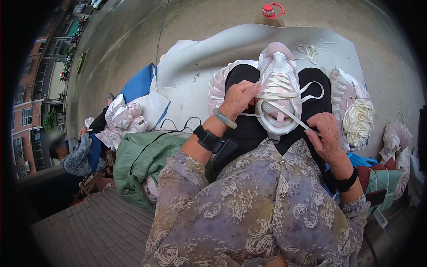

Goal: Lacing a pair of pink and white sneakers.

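Plainly, right fingers (315,139) pinch a sneaker lace (292,116); left fingers (250,91) probably likewise.

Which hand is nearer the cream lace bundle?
Right. The right hand, pinching a shoelace, is just left of the cream lace bundle; the left hand is farther off, at the shoe's left side.

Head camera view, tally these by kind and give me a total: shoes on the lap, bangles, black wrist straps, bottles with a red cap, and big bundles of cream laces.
Shoe on the lap: 1
Pale green bangle: 1
Black wrist straps: 2
Red-capped bottle: 1
Big cream lace bundle: 1
Total: 6
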Action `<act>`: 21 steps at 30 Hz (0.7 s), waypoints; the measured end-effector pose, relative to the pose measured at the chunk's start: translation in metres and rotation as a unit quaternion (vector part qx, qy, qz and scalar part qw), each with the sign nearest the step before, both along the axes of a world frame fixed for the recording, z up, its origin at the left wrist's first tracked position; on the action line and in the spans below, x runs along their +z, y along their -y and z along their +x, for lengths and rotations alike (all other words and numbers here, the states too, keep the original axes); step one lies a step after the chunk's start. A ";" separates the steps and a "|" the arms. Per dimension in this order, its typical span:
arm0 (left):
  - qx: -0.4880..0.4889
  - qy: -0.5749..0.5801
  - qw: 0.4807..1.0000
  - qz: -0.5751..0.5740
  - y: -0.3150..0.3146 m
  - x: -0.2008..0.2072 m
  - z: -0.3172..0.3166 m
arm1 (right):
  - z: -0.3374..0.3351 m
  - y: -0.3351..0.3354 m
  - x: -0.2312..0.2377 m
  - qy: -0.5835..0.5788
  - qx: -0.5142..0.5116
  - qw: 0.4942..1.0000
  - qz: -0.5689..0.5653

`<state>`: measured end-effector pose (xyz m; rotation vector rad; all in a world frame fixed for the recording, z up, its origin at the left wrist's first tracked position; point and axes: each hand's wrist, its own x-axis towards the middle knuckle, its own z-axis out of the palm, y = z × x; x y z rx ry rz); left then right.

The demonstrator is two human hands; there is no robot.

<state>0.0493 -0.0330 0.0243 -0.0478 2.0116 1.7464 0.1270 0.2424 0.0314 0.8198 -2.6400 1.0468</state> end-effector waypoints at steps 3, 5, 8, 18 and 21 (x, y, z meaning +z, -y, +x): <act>0.014 -0.444 0.874 -0.196 -0.013 0.007 0.001 | -0.003 0.007 0.004 0.024 -0.028 0.999 -0.009; 0.036 -0.462 0.865 -0.192 -0.026 0.012 0.008 | -0.010 0.018 0.001 0.024 -0.110 0.993 -0.041; -0.086 -0.525 0.813 -0.238 -0.046 0.017 0.016 | -0.020 0.030 -0.004 -0.040 -0.090 0.995 0.003; -0.096 -0.472 0.823 -0.302 -0.078 -0.003 0.022 | -0.019 0.036 -0.023 0.030 -0.140 0.988 -0.055; -0.086 -0.467 0.828 -0.300 -0.079 -0.007 0.024 | -0.021 0.035 -0.027 -0.003 -0.123 0.991 -0.058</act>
